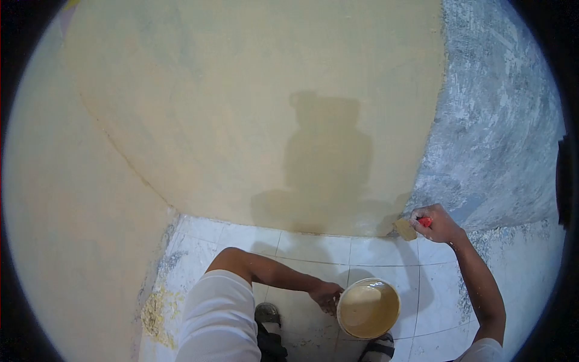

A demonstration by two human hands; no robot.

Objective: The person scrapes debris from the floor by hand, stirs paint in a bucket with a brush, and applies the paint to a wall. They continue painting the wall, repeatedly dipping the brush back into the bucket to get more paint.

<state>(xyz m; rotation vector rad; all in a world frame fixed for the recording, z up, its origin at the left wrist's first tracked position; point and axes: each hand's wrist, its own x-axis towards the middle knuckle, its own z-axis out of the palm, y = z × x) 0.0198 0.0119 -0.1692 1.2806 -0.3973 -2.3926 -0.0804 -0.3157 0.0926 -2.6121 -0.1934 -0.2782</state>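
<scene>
My right hand (435,222) is closed round the red handle of a paintbrush (406,229). The brush's bristles are coated in cream paint and sit at the foot of the wall, close to the corner where the painted wall (241,133) meets the grey one. With my left hand (327,297) I grip the rim of a round bucket (369,309) of cream-beige paint, held above the floor over my feet. The fingers of that hand are partly hidden behind the bucket's edge.
A patchy, unpainted grey wall (488,114) stands to the right. White floor tiles (386,250) run along the wall's base. Yellowish paint splatter (158,317) lies on the floor at left. My sandalled feet (268,315) are below. A dark object (564,181) shows at the far right edge.
</scene>
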